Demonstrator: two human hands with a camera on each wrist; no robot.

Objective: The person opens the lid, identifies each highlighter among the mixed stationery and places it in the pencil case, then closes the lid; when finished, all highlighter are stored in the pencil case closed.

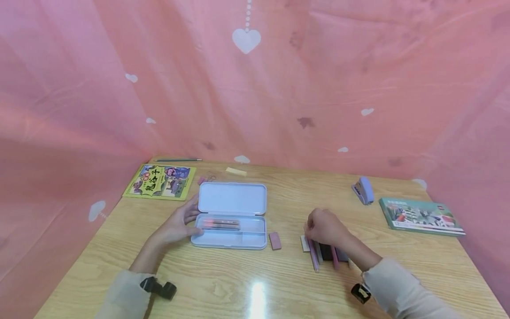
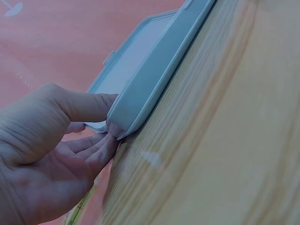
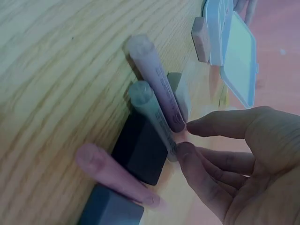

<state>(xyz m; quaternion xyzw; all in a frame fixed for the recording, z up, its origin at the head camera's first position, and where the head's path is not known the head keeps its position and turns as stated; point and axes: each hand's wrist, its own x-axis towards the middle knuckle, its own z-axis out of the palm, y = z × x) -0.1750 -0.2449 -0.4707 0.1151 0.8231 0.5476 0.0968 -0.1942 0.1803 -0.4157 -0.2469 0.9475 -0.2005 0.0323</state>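
Observation:
My left hand grips the left end of an open light-blue pencil case, its thumb over the rim and fingers at the outer corner. Coral-tipped pens lie in the case's rear compartment. Over at the right, my right hand pinches the tip end of a purple marker between thumb and finger. Right beside that marker lies a grey-green marker, against a black block. A pink marker rests between the black block and a dark grey-blue block.
A pink eraser sits right of the case, and a whitish block left of the markers. A stapler and green flat box are farther right. Behind left are a yellow book, a pencil and a yellow strip.

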